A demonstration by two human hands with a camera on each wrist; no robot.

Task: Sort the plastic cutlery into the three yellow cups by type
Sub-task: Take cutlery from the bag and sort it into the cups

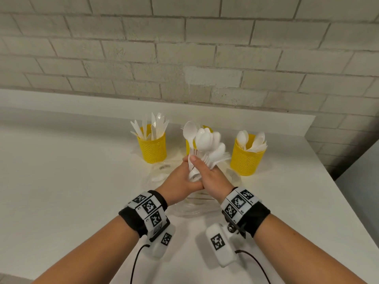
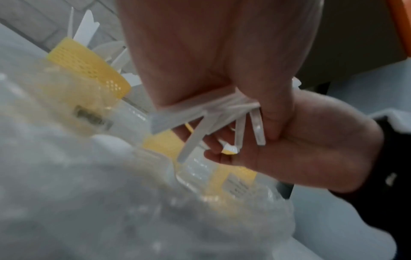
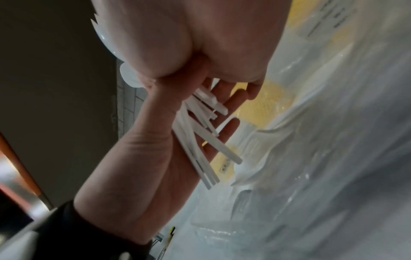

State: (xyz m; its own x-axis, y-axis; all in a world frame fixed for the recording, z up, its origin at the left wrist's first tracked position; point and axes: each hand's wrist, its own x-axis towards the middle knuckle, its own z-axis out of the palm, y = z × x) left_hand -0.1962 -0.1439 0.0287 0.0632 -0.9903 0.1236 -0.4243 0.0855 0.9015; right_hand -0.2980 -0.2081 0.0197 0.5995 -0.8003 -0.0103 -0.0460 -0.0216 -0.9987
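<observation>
White plastic spoons and forks [image 1: 205, 144] bunch upright between both hands.

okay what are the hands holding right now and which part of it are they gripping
Both hands, the left hand and the right hand, grip one bunch of white plastic spoons and forks by the handles, heads pointing up; the handle ends stick out below the fists.

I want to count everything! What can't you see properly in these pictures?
- Middle yellow cup: head view, hidden behind the bundle of cutlery that both hands hold.
- Left hand fingers: head view, covered by the right hand.
- Clear plastic bag: left wrist view, blurred; its contents can't be counted.
</observation>
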